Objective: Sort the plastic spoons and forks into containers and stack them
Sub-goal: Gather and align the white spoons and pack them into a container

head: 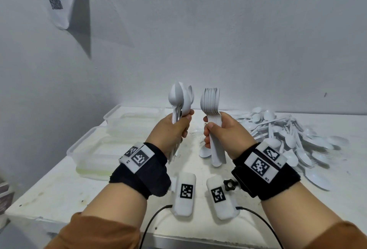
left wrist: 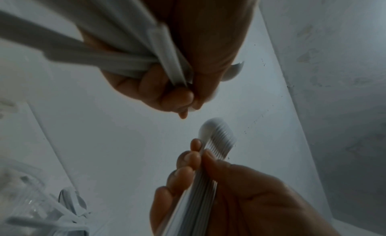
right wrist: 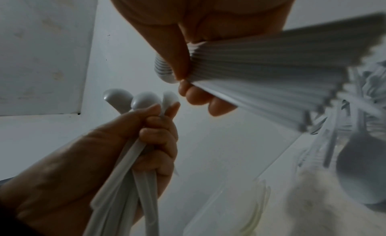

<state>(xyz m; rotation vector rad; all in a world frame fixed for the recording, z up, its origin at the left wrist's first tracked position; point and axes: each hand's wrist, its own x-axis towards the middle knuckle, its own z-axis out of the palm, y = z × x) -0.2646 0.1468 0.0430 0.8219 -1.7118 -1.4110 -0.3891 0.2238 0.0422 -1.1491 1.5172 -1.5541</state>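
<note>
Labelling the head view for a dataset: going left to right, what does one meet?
Clear containers → left hand gripping spoons → right hand gripping stacked forks → loose cutlery pile.

Spoons, forks: smooth white plastic.

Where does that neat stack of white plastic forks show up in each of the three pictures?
Head view: centre, upright in the right hand, stack of white plastic forks.
Left wrist view: bottom centre.
Right wrist view: upper right, fanned handles.
Shared landmark: bunch of white plastic spoons.
</note>
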